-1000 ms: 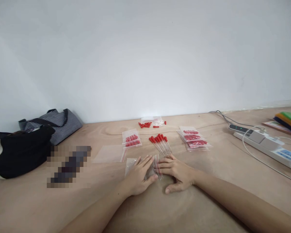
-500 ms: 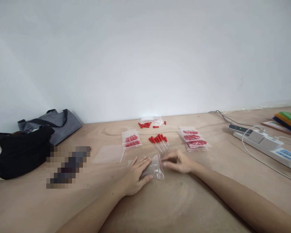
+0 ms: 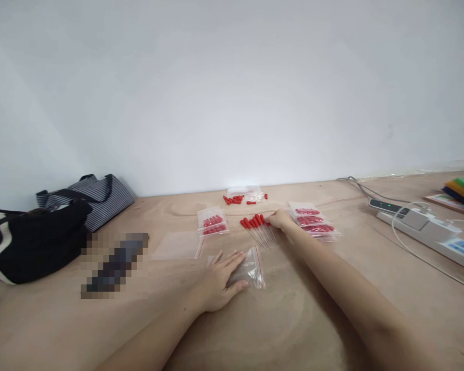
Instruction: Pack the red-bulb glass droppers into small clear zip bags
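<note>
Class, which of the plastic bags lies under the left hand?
The front plastic bag, its red-striped end pointing right: the left hand lies flat on it. The other plastic bags lie farther back, away from that hand.

Right hand (image 3: 282, 219) gone from the zip edge of the clear bag (image 3: 251, 269) at lower centre, now farther up and right of centre, fingertips at the rightmost of the red-bulbed droppers (image 3: 255, 220), bag's red-striped edge fully uncovered, right forearm (image 3: 332, 273) stretched farther up the frame.
</note>
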### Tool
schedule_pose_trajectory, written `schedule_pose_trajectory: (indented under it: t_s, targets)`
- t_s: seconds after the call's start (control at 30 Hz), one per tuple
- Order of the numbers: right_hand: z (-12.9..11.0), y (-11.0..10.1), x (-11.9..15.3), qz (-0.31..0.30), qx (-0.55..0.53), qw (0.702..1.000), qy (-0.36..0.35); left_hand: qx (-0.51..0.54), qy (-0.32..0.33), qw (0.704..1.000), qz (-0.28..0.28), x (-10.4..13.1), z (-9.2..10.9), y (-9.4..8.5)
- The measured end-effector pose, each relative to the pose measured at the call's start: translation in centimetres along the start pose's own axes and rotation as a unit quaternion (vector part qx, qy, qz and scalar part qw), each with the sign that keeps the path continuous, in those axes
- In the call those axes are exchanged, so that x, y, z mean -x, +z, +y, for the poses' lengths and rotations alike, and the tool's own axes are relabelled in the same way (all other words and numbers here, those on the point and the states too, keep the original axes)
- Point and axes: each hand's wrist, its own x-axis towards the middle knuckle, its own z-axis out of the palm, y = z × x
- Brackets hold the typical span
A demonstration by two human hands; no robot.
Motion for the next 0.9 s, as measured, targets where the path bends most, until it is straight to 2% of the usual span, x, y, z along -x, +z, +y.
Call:
schedule_pose_trajectory:
  t_s: [0.1, 0.23, 0.27, 0.33, 0.37, 0.5, 0.7, 0.8, 0.9]
  targets:
    - [0.0, -0.7, 0.7, 0.006, -0.058, 0.998, -0.01, -0.002, -0.001, 1.0, -0.004, 0.0, 0.0, 0.0]
    - [1.0, -2.2, 4.0, 0.037, -0.155, 0.986, -0.056, 0.001, 0.002, 1.0, 0.004, -0.1, 0.0, 0.1]
    - [1.3, -2.5, 5.1, 0.052, -0.187, 0.978, -0.075, 0.002, 0.003, 1.0, 0.005, -0.1, -0.1, 0.2]
    - [2.1, -2.8, 7.3, 0.09, -0.323, 0.932, -0.136, 0.004, 0.004, 1.0, 0.007, -0.1, -0.1, 0.2]
    - [2.4, -2.7, 8.3, 0.089, -0.356, 0.918, -0.147, 0.004, 0.004, 1.0, 0.007, -0.1, 0.0, 0.2]
    - [2.8, -1.6, 10.9, 0.066, -0.434, 0.891, -0.12, -0.003, -0.004, 1.0, 0.0, -0.1, 0.2, 0.0]
    - [1.9, -0.2, 12.0, 0.047, -0.478, 0.872, -0.095, -0.013, -0.003, 1.0, -0.002, -0.1, 0.2, 0.0]
    - [1.8, 0.2, 12.7, 0.004, -0.479, 0.873, -0.087, -0.015, 0.0, 1.0, 0.004, -0.2, 0.1, 0.0]
    - [2.0, 0.5, 13.5, -0.08, -0.424, 0.896, -0.106, -0.018, 0.005, 1.0, 0.01, -0.2, 0.1, 0.1]
